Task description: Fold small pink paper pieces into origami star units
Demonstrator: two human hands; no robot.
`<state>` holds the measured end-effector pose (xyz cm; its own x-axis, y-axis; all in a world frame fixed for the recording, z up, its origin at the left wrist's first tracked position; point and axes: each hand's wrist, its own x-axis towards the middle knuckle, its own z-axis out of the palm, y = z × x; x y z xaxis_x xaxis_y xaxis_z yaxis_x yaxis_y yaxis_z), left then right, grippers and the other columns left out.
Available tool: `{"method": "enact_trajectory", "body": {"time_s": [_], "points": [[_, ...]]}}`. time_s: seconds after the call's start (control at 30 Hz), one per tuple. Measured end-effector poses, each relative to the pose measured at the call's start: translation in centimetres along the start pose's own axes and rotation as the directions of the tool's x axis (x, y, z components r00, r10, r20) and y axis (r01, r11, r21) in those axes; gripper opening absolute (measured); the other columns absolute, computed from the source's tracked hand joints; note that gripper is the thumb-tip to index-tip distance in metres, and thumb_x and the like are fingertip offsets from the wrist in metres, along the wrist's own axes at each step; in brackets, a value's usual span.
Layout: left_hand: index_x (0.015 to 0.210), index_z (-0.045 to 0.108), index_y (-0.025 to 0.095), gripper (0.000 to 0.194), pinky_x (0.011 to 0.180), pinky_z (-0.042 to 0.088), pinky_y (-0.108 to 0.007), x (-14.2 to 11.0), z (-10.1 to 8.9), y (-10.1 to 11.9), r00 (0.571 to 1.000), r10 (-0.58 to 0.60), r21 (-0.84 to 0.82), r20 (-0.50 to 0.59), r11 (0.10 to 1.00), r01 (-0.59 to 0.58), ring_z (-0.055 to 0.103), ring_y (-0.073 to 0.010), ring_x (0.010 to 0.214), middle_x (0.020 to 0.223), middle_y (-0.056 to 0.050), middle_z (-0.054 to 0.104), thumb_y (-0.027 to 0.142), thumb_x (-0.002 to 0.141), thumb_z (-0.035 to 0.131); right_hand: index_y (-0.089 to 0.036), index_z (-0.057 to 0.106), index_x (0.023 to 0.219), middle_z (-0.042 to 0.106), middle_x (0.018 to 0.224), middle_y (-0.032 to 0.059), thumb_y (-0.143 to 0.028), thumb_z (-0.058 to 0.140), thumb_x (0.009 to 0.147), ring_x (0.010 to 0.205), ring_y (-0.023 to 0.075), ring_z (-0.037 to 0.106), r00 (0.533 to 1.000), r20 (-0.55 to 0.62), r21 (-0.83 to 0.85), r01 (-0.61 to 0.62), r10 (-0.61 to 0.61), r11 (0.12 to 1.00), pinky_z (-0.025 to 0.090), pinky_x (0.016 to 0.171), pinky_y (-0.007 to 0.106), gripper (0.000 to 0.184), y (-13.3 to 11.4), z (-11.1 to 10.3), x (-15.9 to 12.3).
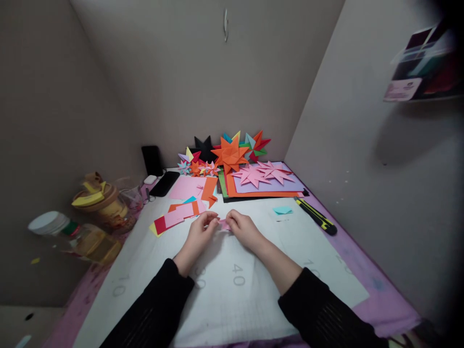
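A small piece of pink paper (224, 224) is held between my two hands over the middle of the white sheet (232, 309). My left hand (202, 232) has thumb and fingertips together at the paper's left edge. On its right side, my right hand (243, 228) is closed in a pinch, hiding part of the paper. Strips of pink, red, orange and yellow paper (179, 215) lie just beyond my left hand. To the right of my right hand rests a small light-blue folded paper (282, 210).
A yellow-and-black utility knife (316, 216) lies at the right. Folded paper stars (230, 153) and a stack of coloured sheets (266, 194) are at the back. Two dark phones (165, 183), a bottle (89, 239) and a lidded cup (108, 205) stand or lie at the left.
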<state>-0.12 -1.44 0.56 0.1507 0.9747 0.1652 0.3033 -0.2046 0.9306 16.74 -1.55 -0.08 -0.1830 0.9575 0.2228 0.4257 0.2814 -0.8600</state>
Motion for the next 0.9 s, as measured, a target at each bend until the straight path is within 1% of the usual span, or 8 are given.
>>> {"method": "enact_trajectory", "body": {"time_s": [0.2, 0.27, 0.37, 0.43, 0.6, 0.67, 0.77, 0.9], "points": [[0.099, 0.053, 0.016, 0.027, 0.06, 0.048, -0.025, -0.05, -0.13, 0.42, 0.989, -0.117, -0.192, 0.093, 0.972, 0.133, 0.064, -0.0173, 0.074, 0.08, -0.005, 0.066, 0.037, 0.082, 0.053, -0.021, 0.054, 0.08, 0.057, 0.069, -0.0016, -0.018, 0.044, 0.085, 0.064, 0.0144, 0.052, 0.999, 0.006, -0.087, 0.049, -0.049, 0.995, 0.038, 0.062, 0.024, 0.012, 0.18, 0.0, 0.0], [0.1, 0.052, 0.016, 0.028, 0.061, 0.047, -0.025, -0.08, -0.15, 0.51, 0.986, -0.114, -0.203, 0.123, 0.969, 0.137, 0.064, -0.0166, 0.073, 0.079, -0.004, 0.066, 0.035, 0.08, 0.055, -0.021, 0.054, 0.08, 0.057, 0.069, -0.0016, -0.017, 0.044, 0.085, 0.065, 0.0145, 0.053, 0.999, 0.013, -0.099, 0.05, -0.049, 0.994, 0.039, 0.063, 0.024, 0.012, 0.16, -0.04, 0.0], [0.095, 0.051, 0.017, 0.022, 0.056, 0.043, -0.022, -0.1, -0.07, 0.34, 0.985, -0.077, -0.162, 0.155, 0.982, 0.102, 0.059, -0.0121, 0.06, 0.067, 0.001, 0.063, 0.026, 0.076, 0.058, -0.022, 0.055, 0.083, 0.059, 0.073, -0.001, -0.016, 0.043, 0.085, 0.069, 0.0148, 0.055, 0.998, 0.009, -0.067, 0.064, -0.063, 0.996, 0.041, 0.066, 0.025, 0.013, 0.06, 0.02, -0.1], [0.088, 0.051, 0.018, 0.016, 0.053, 0.04, -0.021, -0.05, -0.06, 0.17, 0.987, -0.082, -0.165, 0.138, 0.981, 0.105, 0.055, -0.0104, 0.054, 0.063, 0.003, 0.061, 0.022, 0.074, 0.056, -0.021, 0.055, 0.091, 0.062, 0.082, 0.0006, -0.013, 0.042, 0.084, 0.077, 0.015, 0.058, 0.996, -0.019, -0.007, 0.09, -0.09, 0.996, 0.043, 0.071, 0.027, 0.017, 0.0, 0.13, -0.22], [0.084, 0.051, 0.018, 0.012, 0.052, 0.04, -0.021, 0.21, -0.43, 0.22, 0.989, -0.139, -0.157, 0.044, 0.977, 0.145, 0.057, -0.0119, 0.055, 0.062, 0.002, 0.062, 0.024, 0.075, 0.054, -0.021, 0.05, 0.115, 0.061, 0.11, 0.0062, -0.003, 0.047, 0.071, 0.095, 0.0157, 0.058, 0.987, -0.016, 0.085, 0.158, -0.157, 0.984, 0.046, 0.077, 0.028, 0.047, -0.19, 0.39, -0.51], [0.086, 0.054, 0.017, 0.014, 0.054, 0.041, -0.022, 0.2, -0.54, 0.32, 0.99, -0.131, -0.13, 0.041, 0.982, 0.136, 0.058, -0.0131, 0.057, 0.065, 0.001, 0.063, 0.026, 0.076, 0.054, -0.021, 0.051, 0.114, 0.062, 0.103, 0.0056, -0.006, 0.049, 0.072, 0.091, 0.016, 0.059, 0.991, -0.041, 0.084, 0.134, -0.131, 0.987, 0.047, 0.074, 0.028, 0.045, -0.23, 0.43, -0.51], [0.088, 0.06, 0.016, 0.016, 0.06, 0.045, -0.024, 0.07, -0.5, 0.32, 0.996, -0.062, -0.069, 0.069, 0.995, 0.067, 0.061, -0.015, 0.065, 0.071, -0.002, 0.065, 0.027, 0.078, 0.053, -0.02, 0.054, 0.108, 0.061, 0.081, 0.0011, -0.013, 0.047, 0.077, 0.072, 0.0141, 0.058, 0.995, -0.097, 0.12, 0.049, -0.037, 0.992, 0.046, 0.066, 0.027, 0.032, -0.16, 0.43, -0.32], [0.09, 0.065, 0.017, 0.019, 0.064, 0.047, -0.026, -0.02, -0.37, 0.12, 0.997, 0.008, 0.013, 0.074, 1.0, -0.009, 0.061, -0.0156, 0.068, 0.078, -0.003, 0.068, 0.028, 0.08, 0.053, -0.02, 0.052, 0.107, 0.058, 0.073, -0.0017, -0.016, 0.048, 0.076, 0.064, 0.0127, 0.055, 0.994, -0.098, 0.297, -0.015, 0.046, 0.955, 0.045, 0.062, 0.025, 0.031, 0.13, 0.52, 0.04]]}}
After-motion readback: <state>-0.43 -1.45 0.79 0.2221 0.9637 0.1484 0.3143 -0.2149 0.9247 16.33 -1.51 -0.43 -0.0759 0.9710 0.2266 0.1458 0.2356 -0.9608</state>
